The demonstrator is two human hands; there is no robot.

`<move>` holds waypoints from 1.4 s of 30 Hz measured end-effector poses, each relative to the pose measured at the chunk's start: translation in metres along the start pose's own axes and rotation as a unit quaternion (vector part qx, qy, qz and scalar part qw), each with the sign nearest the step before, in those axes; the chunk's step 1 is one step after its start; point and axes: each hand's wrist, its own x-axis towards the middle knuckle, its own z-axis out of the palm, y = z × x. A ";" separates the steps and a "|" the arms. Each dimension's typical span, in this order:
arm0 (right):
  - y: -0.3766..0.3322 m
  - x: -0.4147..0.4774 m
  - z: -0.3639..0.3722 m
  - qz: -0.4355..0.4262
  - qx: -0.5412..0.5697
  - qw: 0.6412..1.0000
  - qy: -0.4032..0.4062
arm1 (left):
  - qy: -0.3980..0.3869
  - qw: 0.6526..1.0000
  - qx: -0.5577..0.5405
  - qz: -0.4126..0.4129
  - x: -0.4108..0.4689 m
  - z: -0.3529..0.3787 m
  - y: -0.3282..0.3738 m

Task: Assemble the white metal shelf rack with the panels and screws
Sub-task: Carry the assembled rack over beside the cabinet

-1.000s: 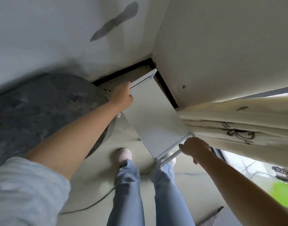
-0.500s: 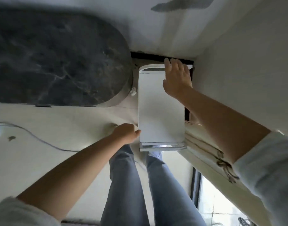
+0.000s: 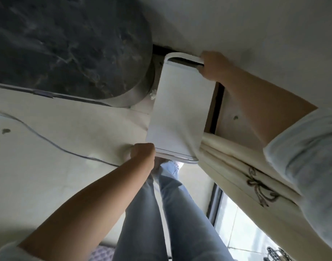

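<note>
White metal shelf rack [image 3: 180, 110], standing between dark marble table [image 3: 67, 44] and cream curtain [image 3: 236, 166] by the wall: right hand [image 3: 213, 66] curled round its far rail, left hand [image 3: 142, 153] at its near-left corner, fingers hidden.

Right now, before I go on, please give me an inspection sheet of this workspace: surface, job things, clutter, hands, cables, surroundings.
Surface: pale floor, with one dark spot.
Job's things: white rack in the room corner, seen from above. Its feet are hidden. No screws or loose panels seen.
Clutter: small white item by the table base, too blurred to name.
Hands: left hand grips the rack's near left corner. Right hand has fingers curled round the far rail.
Cables: one thin cable lies across the floor, left of the rack.
Surroundings: dark round table, wall, curtain, window.
</note>
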 end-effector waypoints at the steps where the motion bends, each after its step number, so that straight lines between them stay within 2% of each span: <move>1: 0.009 -0.003 -0.001 0.019 0.012 1.000 0.007 | 0.019 0.998 0.034 0.043 -0.004 -0.007 0.003; 3: 0.031 -0.017 0.006 0.102 0.015 0.994 0.021 | 0.071 0.990 0.099 0.078 0.001 -0.014 0.019; 4: 0.043 -0.027 0.011 0.143 0.028 0.989 0.023 | 0.089 0.989 0.059 0.100 0.006 -0.018 0.028; 6: 0.069 -0.046 0.020 0.218 0.071 0.973 0.025 | 0.101 0.975 -0.177 0.085 0.017 -0.028 0.052; 7: 0.081 -0.054 0.023 0.245 0.089 0.965 0.034 | 0.132 0.958 -0.223 0.124 0.020 -0.032 0.066; 8: 0.090 -0.062 0.024 0.268 0.102 0.957 0.047 | 0.141 0.953 -0.225 0.146 0.026 -0.038 0.082; 11: 0.105 -0.077 0.026 0.311 0.112 0.940 0.082 | 0.141 0.952 -0.146 0.228 0.027 -0.052 0.132; 17: 0.109 -0.069 0.019 0.361 0.197 0.905 0.107 | 0.167 0.940 -0.006 0.297 0.041 -0.074 0.202; 25: 0.116 -0.029 0.006 0.400 0.253 0.868 0.148 | 0.199 0.889 0.157 0.381 0.046 -0.098 0.289; 30: 0.119 -0.009 -0.007 0.409 0.252 0.865 0.145 | 0.213 0.878 0.173 0.392 0.054 -0.103 0.322; 33: 0.118 -0.003 -0.007 0.441 0.275 0.839 0.162 | 0.211 0.873 0.208 0.387 0.056 -0.105 0.332; 37: 0.116 0.000 -0.005 0.455 0.286 0.826 0.171 | 0.217 0.849 0.173 0.451 0.061 -0.104 0.333; 40: 0.114 -0.002 -0.002 0.448 0.270 0.835 0.171 | 0.175 0.861 0.128 0.459 0.074 -0.104 0.322; 42: 0.112 -0.005 -0.003 0.437 0.274 0.839 0.172 | 0.143 0.861 0.155 0.463 0.075 -0.103 0.308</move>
